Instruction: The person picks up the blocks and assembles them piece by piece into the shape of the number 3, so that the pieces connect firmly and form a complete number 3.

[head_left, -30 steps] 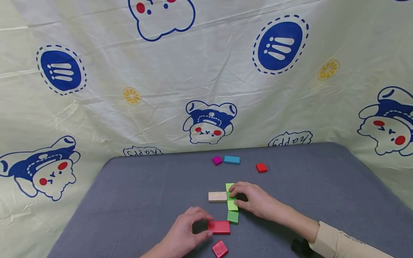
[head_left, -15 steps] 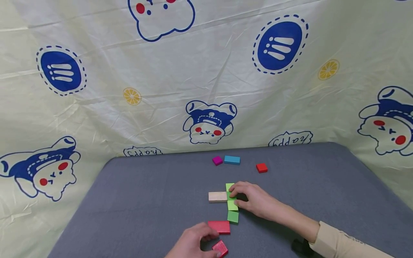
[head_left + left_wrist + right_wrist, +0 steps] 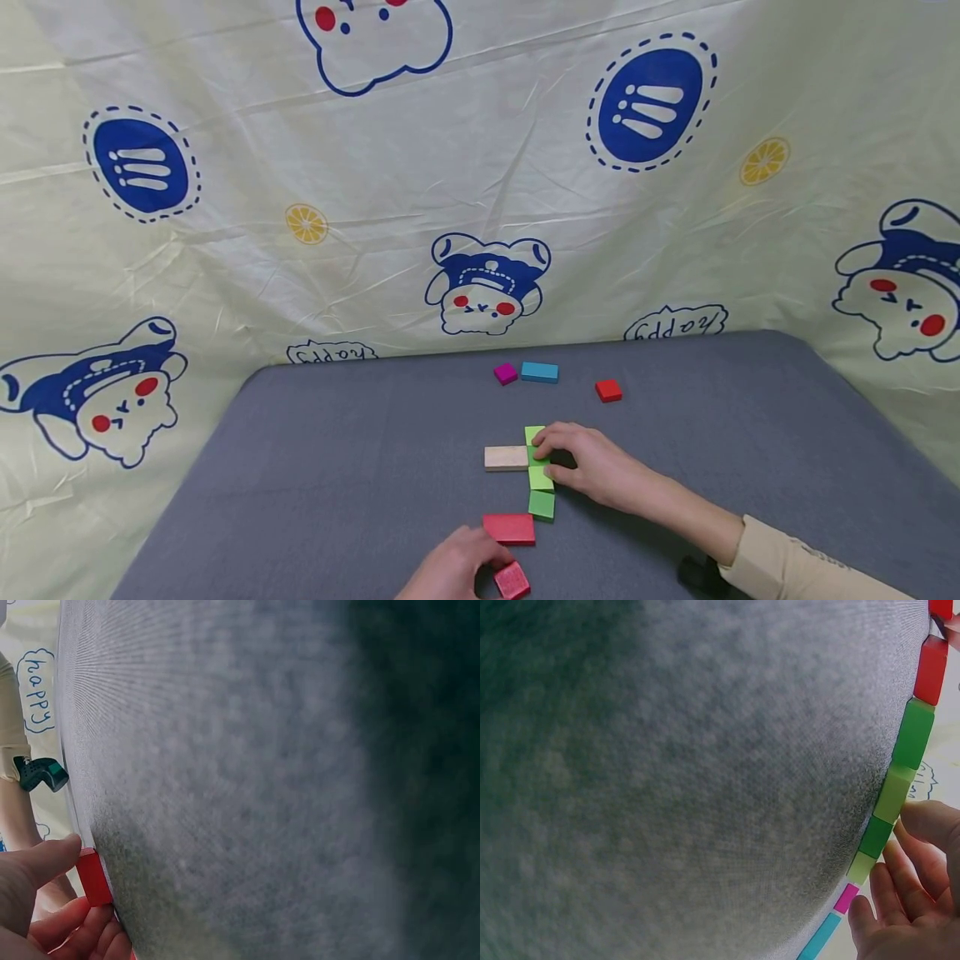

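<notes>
Printed pale cloth [image 3: 390, 158] hangs behind a grey table [image 3: 337, 467]; well away from the table's far edge, the left hand [image 3: 456, 567] pinches a small red block [image 3: 513, 580], turned askew; the relaxed right hand [image 3: 588, 462] touches a row of green blocks [image 3: 539, 479], its long axis pointing toward that edge; a longer red block [image 3: 510, 529] lies crosswise.

The desk [image 3: 337, 483] has a matt grey cloth surface with a fine, slightly rough grain. The backdrop [image 3: 225, 283] is a smooth, creased sheet with a faint sheen. At lower centre, the pale block [image 3: 506, 458] appears bare matt wood; the green blocks [image 3: 541, 479] appear smooth and painted. The small red block [image 3: 512, 580], bottom centre, has a speckled face. Lower right, the sleeve [image 3: 795, 558] is matt cloth.
</notes>
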Motion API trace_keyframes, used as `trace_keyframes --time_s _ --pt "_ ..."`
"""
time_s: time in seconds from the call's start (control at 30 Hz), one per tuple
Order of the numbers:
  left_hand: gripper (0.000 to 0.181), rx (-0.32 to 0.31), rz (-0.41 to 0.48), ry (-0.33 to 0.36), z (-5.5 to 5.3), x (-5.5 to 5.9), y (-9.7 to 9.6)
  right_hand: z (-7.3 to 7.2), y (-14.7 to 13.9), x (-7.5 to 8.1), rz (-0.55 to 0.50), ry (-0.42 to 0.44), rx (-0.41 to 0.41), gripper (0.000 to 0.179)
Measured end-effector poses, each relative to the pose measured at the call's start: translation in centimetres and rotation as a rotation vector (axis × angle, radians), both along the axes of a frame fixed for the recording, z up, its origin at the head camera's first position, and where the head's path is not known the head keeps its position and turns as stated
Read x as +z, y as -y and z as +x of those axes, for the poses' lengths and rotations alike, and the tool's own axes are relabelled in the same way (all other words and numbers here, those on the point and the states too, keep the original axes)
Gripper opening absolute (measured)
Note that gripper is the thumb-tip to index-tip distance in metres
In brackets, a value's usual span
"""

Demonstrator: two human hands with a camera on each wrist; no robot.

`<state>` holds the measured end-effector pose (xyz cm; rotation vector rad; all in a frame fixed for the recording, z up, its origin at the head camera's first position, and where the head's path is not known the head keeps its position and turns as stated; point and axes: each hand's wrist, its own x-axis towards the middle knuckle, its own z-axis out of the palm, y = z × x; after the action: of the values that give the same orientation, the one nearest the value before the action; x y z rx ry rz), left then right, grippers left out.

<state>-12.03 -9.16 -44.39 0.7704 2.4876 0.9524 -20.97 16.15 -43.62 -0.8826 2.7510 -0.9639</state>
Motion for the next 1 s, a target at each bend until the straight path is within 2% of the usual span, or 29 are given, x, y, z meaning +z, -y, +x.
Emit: trace_keyframes --time_s 0.13,0.57,0.7,0.87,1.0 --pt "0.035 -0.036 -0.025 -0.057 0.14 -0.20 0.04 0.00 0.02 0.02 0.003 0.015 -0.004 0.020" --pt "0.028 -0.088 -0.035 -0.088 0.26 -0.25 0.18 0.08 -0.09 0.05 -0.006 -0.009 0.013 0.019" --pt "0.025 -0.096 0.006 -0.104 0.40 -0.26 0.40 0.14 -0.07 0.08 -0.008 -0.005 0.010 0.019" --pt "0.026 -0.101 0.066 -0.080 0.37 -0.22 0.65 0.14 -0.01 0.14 -0.005 0.006 0.003 0.019" --pt "0.028 -0.082 0.114 0.007 0.32 0.02 0.76 0.16 0.02 0.20 -0.006 0.011 0.002 0.019"
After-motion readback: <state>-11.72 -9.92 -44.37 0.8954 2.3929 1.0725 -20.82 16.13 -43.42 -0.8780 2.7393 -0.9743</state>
